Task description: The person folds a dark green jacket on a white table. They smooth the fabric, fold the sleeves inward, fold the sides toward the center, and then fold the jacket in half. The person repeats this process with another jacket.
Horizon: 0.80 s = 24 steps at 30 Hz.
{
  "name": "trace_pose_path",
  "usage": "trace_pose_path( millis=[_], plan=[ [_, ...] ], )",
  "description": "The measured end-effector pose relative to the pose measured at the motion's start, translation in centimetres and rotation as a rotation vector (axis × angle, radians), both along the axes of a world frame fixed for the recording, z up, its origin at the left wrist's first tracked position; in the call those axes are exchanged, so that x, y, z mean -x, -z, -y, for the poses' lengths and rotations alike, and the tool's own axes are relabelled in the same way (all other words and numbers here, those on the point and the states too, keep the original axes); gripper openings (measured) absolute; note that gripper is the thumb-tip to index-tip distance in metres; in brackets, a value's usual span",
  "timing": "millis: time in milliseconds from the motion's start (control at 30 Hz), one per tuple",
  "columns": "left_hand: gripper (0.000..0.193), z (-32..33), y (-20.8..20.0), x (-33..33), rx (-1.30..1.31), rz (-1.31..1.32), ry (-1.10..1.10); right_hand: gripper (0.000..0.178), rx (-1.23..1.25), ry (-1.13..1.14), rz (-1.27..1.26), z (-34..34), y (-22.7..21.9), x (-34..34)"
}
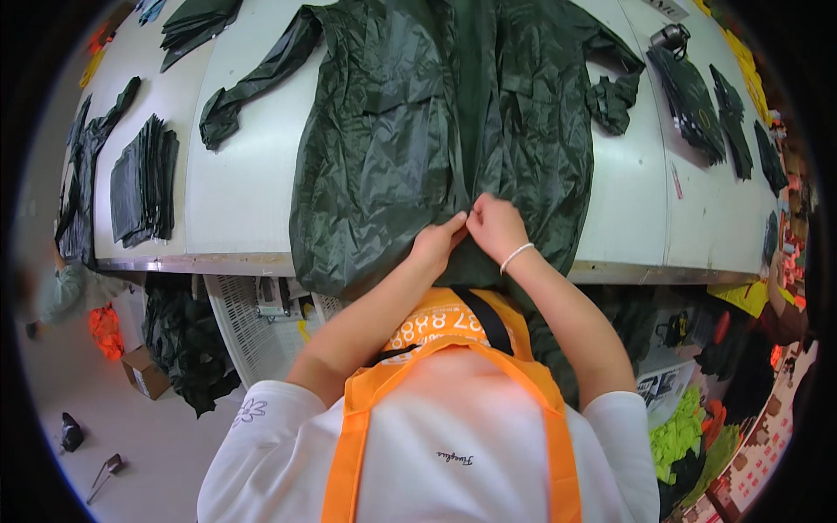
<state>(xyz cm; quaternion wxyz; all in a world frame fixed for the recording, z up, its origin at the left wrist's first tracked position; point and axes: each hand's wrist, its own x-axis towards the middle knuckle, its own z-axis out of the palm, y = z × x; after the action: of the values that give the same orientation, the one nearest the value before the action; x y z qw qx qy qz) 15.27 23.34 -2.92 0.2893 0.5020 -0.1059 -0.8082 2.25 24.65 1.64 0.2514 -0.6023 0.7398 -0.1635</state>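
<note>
- Pinching dark green coat point(375, 157) with left hand point(435, 243) and right hand point(500, 227), close together
- Spread across tabletop point(244, 205) between folded garments point(142, 183), covering front edge
- Below at left, white crate point(241, 327)

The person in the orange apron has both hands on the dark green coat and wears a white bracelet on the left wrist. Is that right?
Not quite: the head view shows the white bracelet on the right wrist. The rest holds: orange apron, with left hand and right hand both on the dark green coat.
</note>
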Motion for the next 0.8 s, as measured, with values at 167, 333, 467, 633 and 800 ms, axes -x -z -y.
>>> trace_pose_path(
  millis=[167,333,467,633,800],
  plan=[
    [0.027,-2.0,-0.5,-1.0,-0.108,0.007,-0.031,0.007,0.186,-0.568,-0.313,4.3,-2.5,2.6],
    [0.035,-4.8,-1.5,-2.0,-0.113,0.186,0.107,0.016,0.209,-0.99,-0.485,9.5,-2.9,2.7],
    [0.033,-6.5,-2.0,-1.7,-0.235,0.257,-0.006,0.011,-0.113,-1.241,-0.623,9.9,-5.6,2.0],
    [0.034,-8.6,-1.6,-0.7,-0.297,0.154,-0.092,0.011,-0.128,-1.178,-0.415,9.4,-2.3,4.2],
    [0.035,-9.5,-0.9,-1.0,-0.384,0.079,-0.031,0.028,-0.097,-0.926,-0.431,11.0,-1.1,6.4]
  ],
)
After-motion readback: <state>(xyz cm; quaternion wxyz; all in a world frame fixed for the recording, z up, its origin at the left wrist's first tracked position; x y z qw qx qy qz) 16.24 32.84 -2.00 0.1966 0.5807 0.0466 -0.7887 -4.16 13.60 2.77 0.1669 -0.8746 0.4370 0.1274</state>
